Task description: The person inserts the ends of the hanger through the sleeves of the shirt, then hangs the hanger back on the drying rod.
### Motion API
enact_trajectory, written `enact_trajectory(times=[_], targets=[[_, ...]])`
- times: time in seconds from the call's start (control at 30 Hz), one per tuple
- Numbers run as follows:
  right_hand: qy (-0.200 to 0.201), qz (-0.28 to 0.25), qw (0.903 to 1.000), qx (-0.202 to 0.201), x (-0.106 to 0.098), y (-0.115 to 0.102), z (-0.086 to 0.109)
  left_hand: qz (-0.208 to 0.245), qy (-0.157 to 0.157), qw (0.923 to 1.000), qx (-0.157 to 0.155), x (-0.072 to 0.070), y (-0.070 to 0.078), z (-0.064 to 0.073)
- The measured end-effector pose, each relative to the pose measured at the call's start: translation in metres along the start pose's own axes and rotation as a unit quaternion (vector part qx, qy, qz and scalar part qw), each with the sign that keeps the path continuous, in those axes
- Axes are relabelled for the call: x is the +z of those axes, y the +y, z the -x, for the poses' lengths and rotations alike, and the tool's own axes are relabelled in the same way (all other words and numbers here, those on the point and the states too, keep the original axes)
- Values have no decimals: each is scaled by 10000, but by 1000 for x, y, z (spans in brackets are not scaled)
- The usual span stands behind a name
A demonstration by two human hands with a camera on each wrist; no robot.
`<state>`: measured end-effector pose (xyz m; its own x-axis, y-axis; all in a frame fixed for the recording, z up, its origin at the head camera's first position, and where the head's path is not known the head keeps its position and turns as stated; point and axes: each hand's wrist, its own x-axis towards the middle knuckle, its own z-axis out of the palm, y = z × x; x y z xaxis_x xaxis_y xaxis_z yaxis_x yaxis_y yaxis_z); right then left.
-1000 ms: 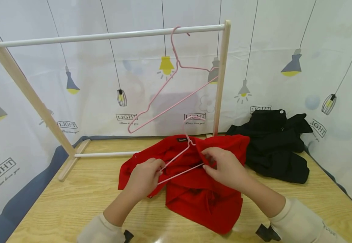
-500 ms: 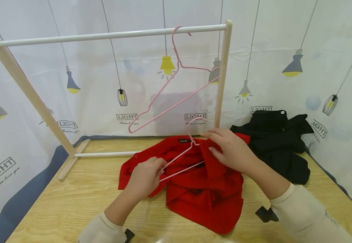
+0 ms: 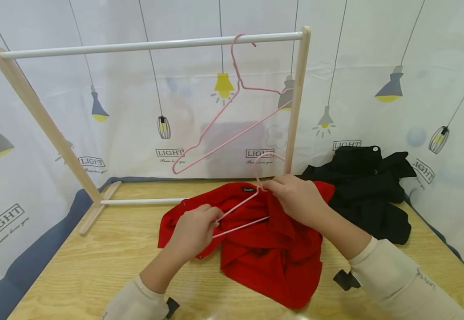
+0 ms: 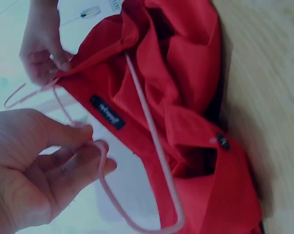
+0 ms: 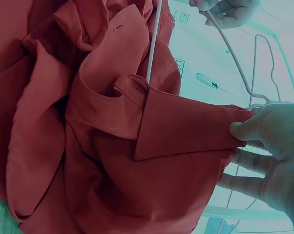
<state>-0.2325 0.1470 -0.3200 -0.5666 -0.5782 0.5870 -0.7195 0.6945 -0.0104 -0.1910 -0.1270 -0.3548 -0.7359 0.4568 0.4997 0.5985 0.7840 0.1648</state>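
A red collared shirt (image 3: 272, 271) lies rumpled on the table, a black label (image 4: 107, 112) at its neck. Pink wire hanger (image 3: 237, 206) sits partly inside it, hook up. My left hand (image 3: 195, 229) pinches the hanger's left arm between thumb and fingers. The left end of that hanger shows outside the cloth in the left wrist view; its right part is covered by the shirt. My right hand (image 3: 300, 200) pinches the shirt's collar (image 5: 191, 122) beside the hanger's neck, thumb on top and fingers beneath.
Behind stands a rack with a white rail (image 3: 135, 46) and wooden posts (image 3: 297, 102). A second pink hanger (image 3: 219, 115) hangs from the rail near its right end. A black garment (image 3: 368, 195) is heaped on the wooden table (image 3: 95, 271) at the right.
My right hand has shifted from the shirt's front opening up to the collar, drawing cloth over the hanger's right side toward its neck. My left hand keeps hold of the hanger, almost still.
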Motion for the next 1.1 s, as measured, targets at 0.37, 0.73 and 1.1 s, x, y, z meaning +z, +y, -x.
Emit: enact_trajectory(times=[0.37, 0.73, 1.1], targets=[[74, -20, 10000, -34, 2, 3, 3, 1444, -269, 9881, -458, -15, -28, -1], [221, -99, 9997, 12, 5, 5, 11, 1176, 401, 9853, -1170, -19, -51, 2], [650, -126, 9977, -129, 8, 11, 20, 712, 142, 9806, -1823, -8, -80, -2]])
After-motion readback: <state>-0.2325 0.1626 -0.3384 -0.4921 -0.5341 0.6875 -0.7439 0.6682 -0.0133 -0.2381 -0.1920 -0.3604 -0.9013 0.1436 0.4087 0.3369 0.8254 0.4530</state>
